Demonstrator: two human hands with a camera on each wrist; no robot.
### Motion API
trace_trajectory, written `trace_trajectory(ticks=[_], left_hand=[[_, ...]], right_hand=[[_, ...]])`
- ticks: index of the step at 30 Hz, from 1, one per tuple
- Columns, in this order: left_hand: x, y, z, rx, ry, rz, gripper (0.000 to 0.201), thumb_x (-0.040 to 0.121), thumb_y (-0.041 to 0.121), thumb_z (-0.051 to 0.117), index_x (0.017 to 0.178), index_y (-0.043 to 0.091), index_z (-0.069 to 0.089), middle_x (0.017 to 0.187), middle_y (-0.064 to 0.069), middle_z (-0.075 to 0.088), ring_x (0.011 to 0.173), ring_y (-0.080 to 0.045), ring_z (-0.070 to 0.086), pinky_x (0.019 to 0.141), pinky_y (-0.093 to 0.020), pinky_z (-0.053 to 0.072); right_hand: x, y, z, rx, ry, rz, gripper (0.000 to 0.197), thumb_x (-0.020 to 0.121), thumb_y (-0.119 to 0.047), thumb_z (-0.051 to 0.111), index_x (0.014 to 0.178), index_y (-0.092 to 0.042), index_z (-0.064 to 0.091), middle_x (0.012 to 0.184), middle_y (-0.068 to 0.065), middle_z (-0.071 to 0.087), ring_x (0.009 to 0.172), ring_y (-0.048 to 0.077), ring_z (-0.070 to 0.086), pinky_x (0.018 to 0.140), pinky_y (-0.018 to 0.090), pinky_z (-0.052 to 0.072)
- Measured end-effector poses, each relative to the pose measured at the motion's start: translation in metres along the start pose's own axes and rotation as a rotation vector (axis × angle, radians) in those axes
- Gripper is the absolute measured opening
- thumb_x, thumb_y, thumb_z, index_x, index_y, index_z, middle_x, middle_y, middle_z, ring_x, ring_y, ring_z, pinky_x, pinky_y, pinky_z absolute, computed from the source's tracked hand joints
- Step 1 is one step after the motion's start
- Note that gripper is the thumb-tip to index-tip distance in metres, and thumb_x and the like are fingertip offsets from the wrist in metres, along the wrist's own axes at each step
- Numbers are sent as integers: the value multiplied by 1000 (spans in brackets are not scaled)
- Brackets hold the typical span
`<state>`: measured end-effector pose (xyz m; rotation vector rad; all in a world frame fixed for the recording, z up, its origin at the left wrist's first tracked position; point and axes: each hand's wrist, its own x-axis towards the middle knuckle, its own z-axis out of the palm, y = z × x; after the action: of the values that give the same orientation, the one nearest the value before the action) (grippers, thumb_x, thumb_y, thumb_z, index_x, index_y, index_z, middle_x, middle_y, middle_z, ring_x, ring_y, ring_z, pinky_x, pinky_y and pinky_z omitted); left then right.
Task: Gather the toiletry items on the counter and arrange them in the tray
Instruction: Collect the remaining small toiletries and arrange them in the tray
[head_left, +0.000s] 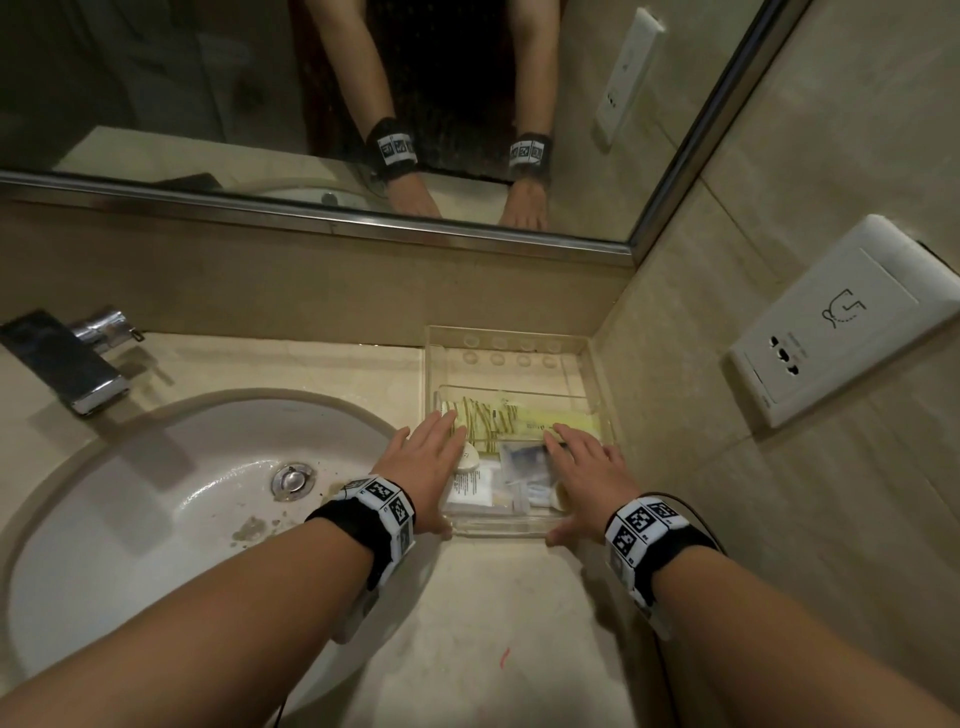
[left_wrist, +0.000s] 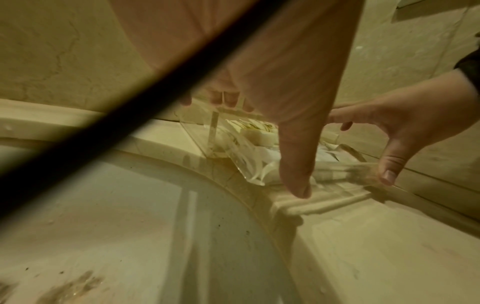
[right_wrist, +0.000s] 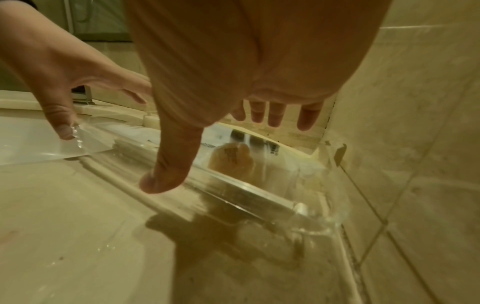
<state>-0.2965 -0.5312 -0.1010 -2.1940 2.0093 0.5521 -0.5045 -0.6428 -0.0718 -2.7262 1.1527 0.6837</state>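
Big picture first: the counter (head_left: 498, 613) runs pale and bare in front, with the round sink (head_left: 171, 499) to the left and the tap (head_left: 78, 364) behind it. Tucked in the corner by the wall sits a clear outer tray (head_left: 592, 364), and inside it, toward the front, a smaller clear tray (head_left: 498, 527) loaded with the toiletry items.

And it looks nearly wrapped up. A yellow packet (head_left: 566, 420), a striped packet (head_left: 483, 421), a white sachet (head_left: 470, 486), a small round white piece (head_left: 469, 458) and a blurred blue-grey packet (head_left: 524, 460) all lie inside the small tray. No loose items show on the counter, so my read is the gathering is done and only a final squaring-up of the tray remains.

Both hands are down on it now. The left hand (head_left: 428, 467) lies spread, fingers straight over the tray's left side, thumb at the near rim. The right hand (head_left: 587, 470) mirrors it, fingers flat over the right side, thumb touching the near wall. Nothing pinched, nothing curled.

Around it: mirror (head_left: 363, 104) above, wall socket (head_left: 841, 322) to the right. The side wall sits close to the tray, leaving little room on that side.
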Motion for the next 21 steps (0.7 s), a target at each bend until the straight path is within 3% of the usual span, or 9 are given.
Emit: trace_trajectory(ticks=[4, 8, 11, 14, 21], left_hand=[[0, 5, 4, -7, -20, -11, 140, 58, 68, 75, 152, 16, -14, 158, -9, -26, 147, -27, -21, 119, -50, -3], [1, 10, 5, -12, -2, -36, 137, 60, 69, 73, 152, 16, -14, 159, -10, -24, 147, -28, -21, 118, -50, -4], [1, 10, 8, -28, 8, -35, 134, 62, 69, 71, 152, 16, -14, 159, -10, -25, 146, -28, -22, 118, -50, -5], [0, 10, 8, -38, 23, -36, 132, 63, 70, 70, 152, 17, -13, 159, -10, -25, 147, -27, -21, 119, -49, -3], [2, 15, 7, -20, 59, -65, 123, 67, 72, 64, 153, 17, -6, 161, -10, -16, 148, -28, -15, 119, -48, -3]], right_hand=[[-2, 2, 9, 22, -14, 4, 133, 63, -58, 77, 150, -20, -16, 158, 1, -23, 146, 23, -16, 119, 49, 1], [-2, 5, 19, 12, -23, 37, 138, 62, -55, 80, 147, -21, -24, 153, 4, -33, 144, 26, -23, 117, 48, -1], [4, 8, 16, -21, -29, 66, 138, 63, -51, 81, 147, -20, -24, 155, 9, -28, 144, 30, -20, 117, 47, -1], [7, 12, 9, -43, 21, 59, 125, 71, -40, 79, 150, -17, -16, 160, 9, -14, 148, 28, -7, 118, 43, 2], [12, 15, 2, -79, 23, 61, 122, 70, -48, 78, 152, -13, -5, 161, 9, -2, 148, 27, 2, 120, 44, 9]])
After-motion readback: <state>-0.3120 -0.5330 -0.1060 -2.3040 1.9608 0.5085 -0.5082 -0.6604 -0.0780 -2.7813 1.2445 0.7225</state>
